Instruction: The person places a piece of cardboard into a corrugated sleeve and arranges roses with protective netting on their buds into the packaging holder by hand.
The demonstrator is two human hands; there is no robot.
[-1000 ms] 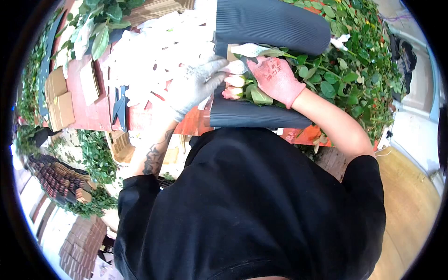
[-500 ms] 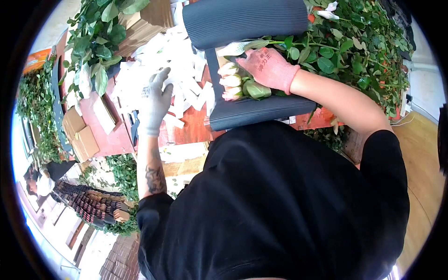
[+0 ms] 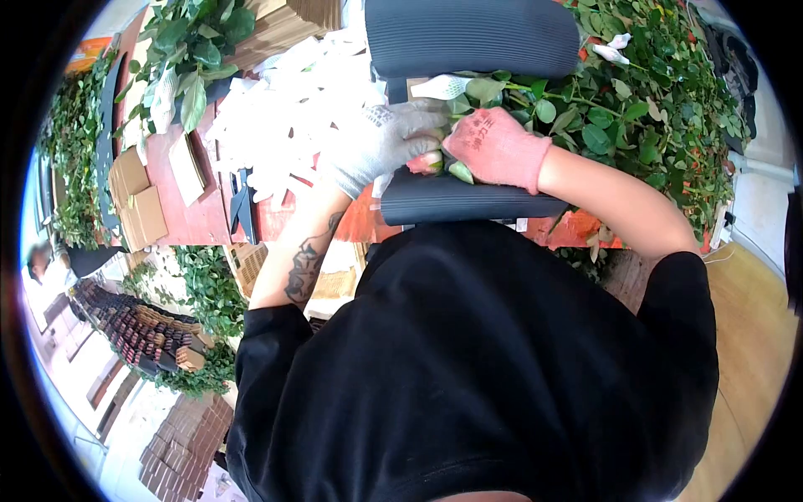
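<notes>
My left hand (image 3: 381, 144), in a pale grey glove, lies over the rose heads with its fingers curled round them and mostly covers them. One pink-and-cream rose (image 3: 425, 163) shows below its fingertips. My right hand (image 3: 499, 151), in a pink glove, is closed round the roses just below their heads; the stems inside its fist are hidden. Both hands are close together above the black ribbed pad (image 3: 477, 201) of the stand. Beyond them, a flower head in a white net sleeve (image 3: 442, 86) lies beside green leaves.
White paper slips (image 3: 288, 109) are heaped on the red table (image 3: 209, 226) at left. A second black ribbed pad (image 3: 473, 38) stands behind. Leafy stems (image 3: 669, 109) fill the right side. Cardboard pieces (image 3: 142, 219) and black scissors-like handles (image 3: 242, 209) lie left. A person (image 3: 54, 272) is far left.
My left hand has moved right, from above the paper slips onto the rose heads, and its fingers have curled in. My right hand stays at the roses, its fist slightly turned.
</notes>
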